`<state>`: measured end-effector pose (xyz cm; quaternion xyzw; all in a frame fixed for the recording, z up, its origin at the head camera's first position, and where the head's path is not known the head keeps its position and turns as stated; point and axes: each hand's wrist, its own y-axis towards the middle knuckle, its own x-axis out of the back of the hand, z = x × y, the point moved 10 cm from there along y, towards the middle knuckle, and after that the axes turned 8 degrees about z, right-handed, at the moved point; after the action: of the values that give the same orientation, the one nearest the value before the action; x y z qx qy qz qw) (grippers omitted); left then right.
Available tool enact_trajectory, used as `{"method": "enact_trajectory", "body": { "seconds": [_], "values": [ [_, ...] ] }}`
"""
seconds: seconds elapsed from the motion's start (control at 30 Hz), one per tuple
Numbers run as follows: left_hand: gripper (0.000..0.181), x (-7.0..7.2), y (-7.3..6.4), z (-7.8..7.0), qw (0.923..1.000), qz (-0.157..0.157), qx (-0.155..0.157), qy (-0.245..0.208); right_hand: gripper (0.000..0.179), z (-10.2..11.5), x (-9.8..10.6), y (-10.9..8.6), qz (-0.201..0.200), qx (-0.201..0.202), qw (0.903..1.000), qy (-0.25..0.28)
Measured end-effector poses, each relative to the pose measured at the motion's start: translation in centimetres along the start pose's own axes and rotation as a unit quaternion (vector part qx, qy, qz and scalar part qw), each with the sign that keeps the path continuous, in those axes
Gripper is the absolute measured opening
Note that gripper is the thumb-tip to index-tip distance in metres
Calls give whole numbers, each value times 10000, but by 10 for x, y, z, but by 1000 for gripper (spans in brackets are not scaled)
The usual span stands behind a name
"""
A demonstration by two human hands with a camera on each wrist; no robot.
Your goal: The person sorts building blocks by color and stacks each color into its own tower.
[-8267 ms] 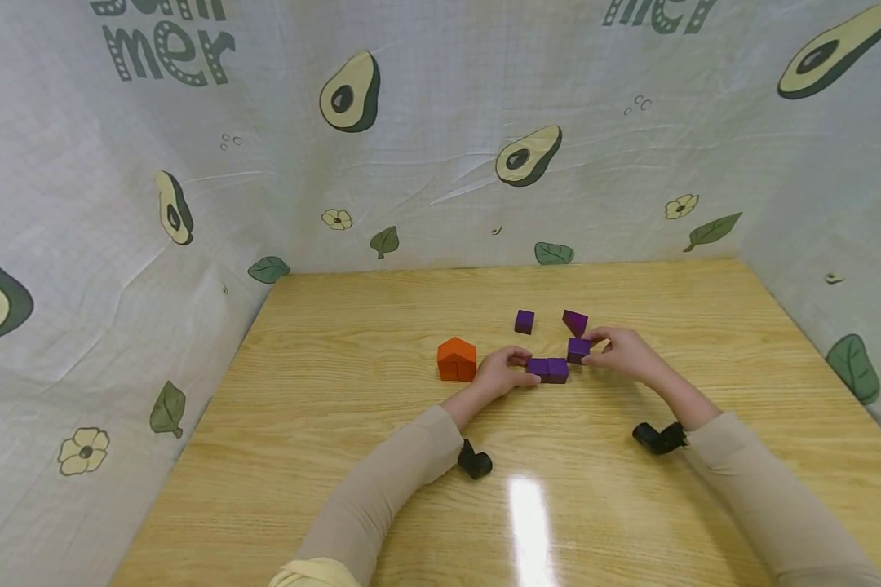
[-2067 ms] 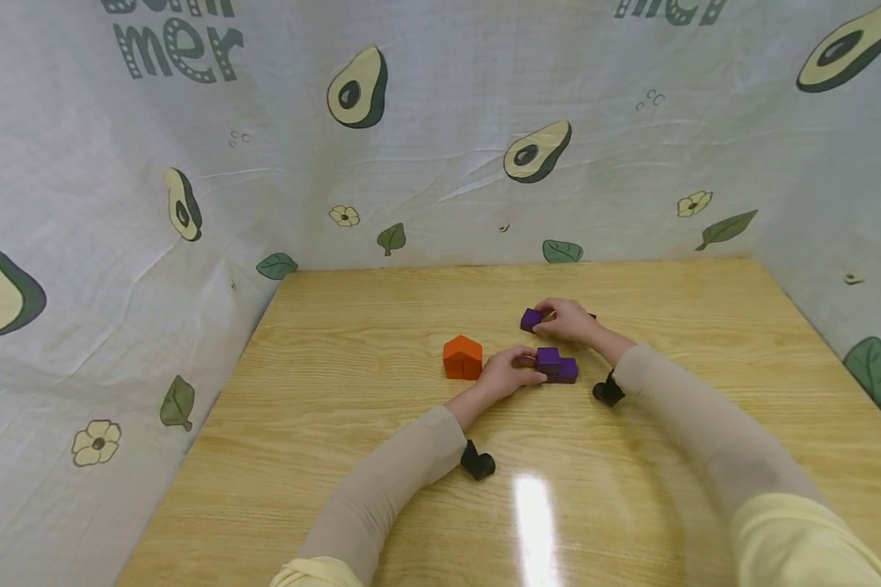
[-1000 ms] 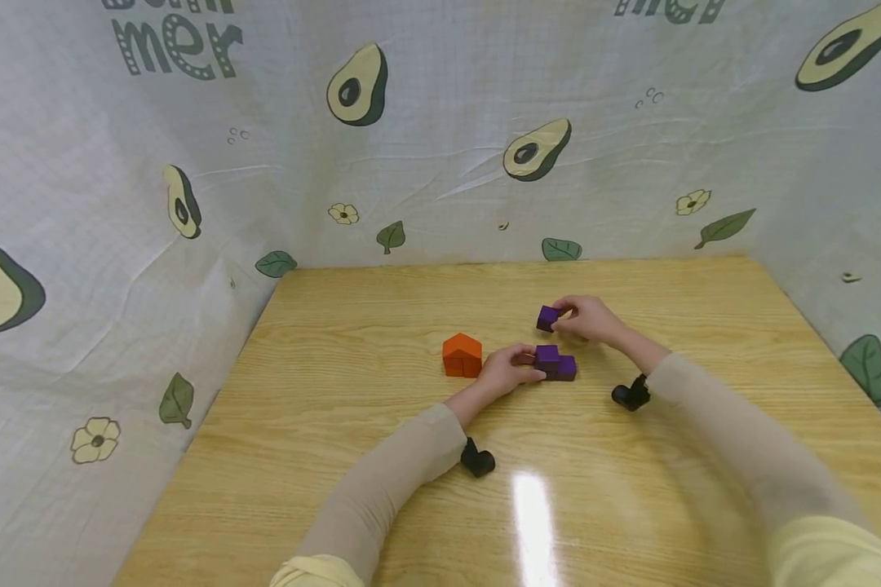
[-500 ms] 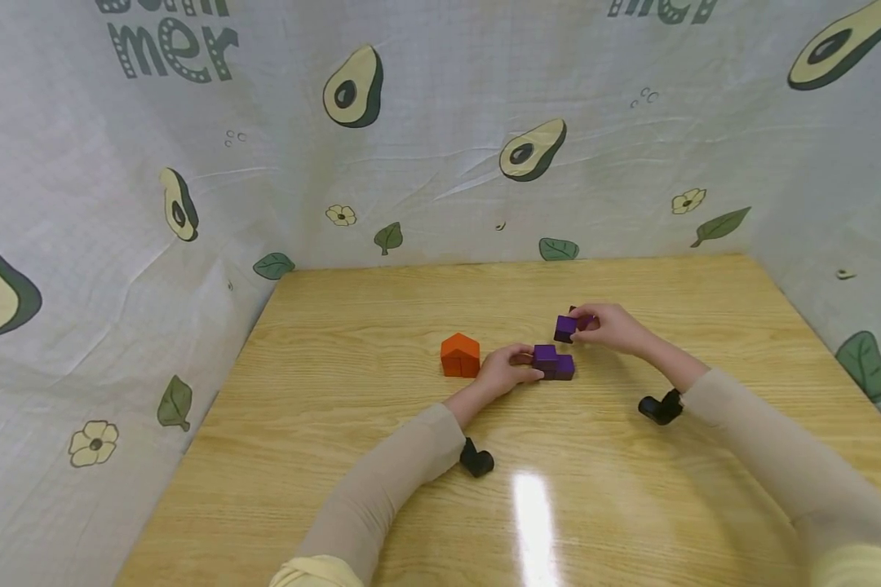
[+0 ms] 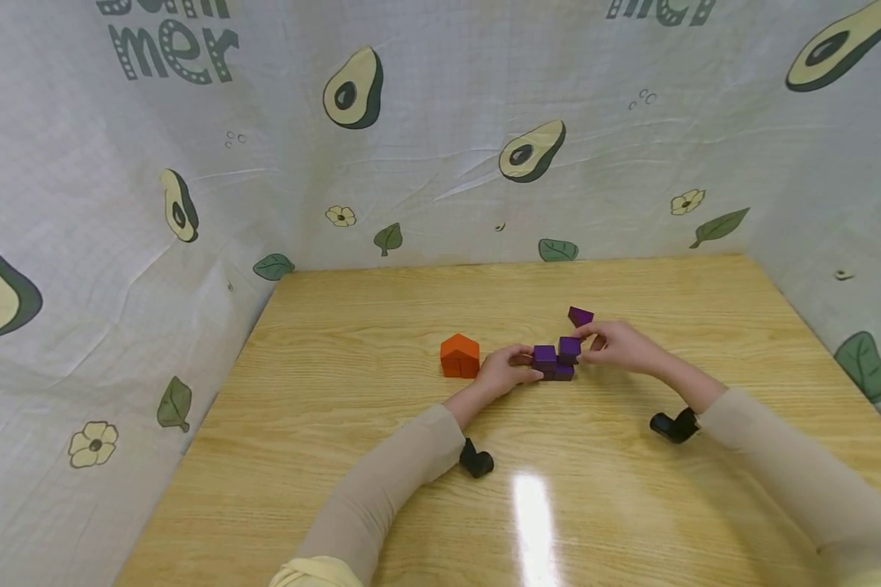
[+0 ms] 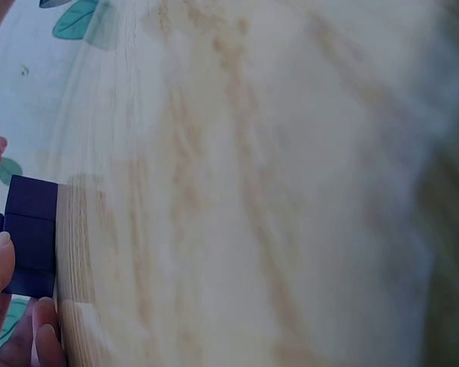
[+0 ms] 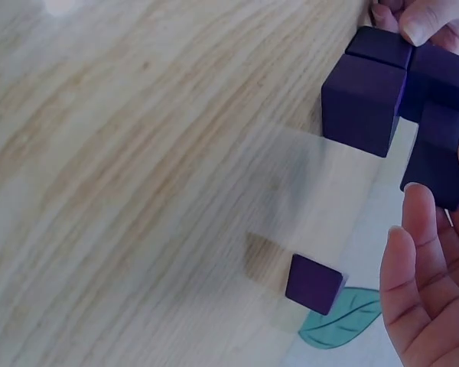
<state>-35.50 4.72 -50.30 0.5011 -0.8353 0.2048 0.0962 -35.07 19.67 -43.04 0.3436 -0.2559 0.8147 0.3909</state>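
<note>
My right hand pinches a purple cube just above the lower right cube of a small build. In the right wrist view the held cube looks slightly apart from the others. On the build's left side one purple cube sits on another. My left hand grips this stack, thumb in front and fingers behind; the left wrist view shows the thumb against the purple cubes. Behind the right hand lies a purple wedge-shaped block, also visible in the right wrist view.
An orange house-shaped group of blocks stands left of the left hand. The wooden table is bounded at the back and sides by a cloth printed with avocados. Black wrist cameras hang beneath both forearms.
The right hand first stacked one purple cube on the left of the row, then picked up the cube at the back and brought it right and forward over the build. The left hand stayed put.
</note>
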Motion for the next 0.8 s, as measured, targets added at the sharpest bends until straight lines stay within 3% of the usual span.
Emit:
{"method": "enact_trajectory", "body": {
  "seconds": [0.8],
  "values": [
    [42, -1, 2, 1, 10000, -5, -46, 29, 36, 0, -13, 1, 113, 373, 9992, 133]
  ]
}}
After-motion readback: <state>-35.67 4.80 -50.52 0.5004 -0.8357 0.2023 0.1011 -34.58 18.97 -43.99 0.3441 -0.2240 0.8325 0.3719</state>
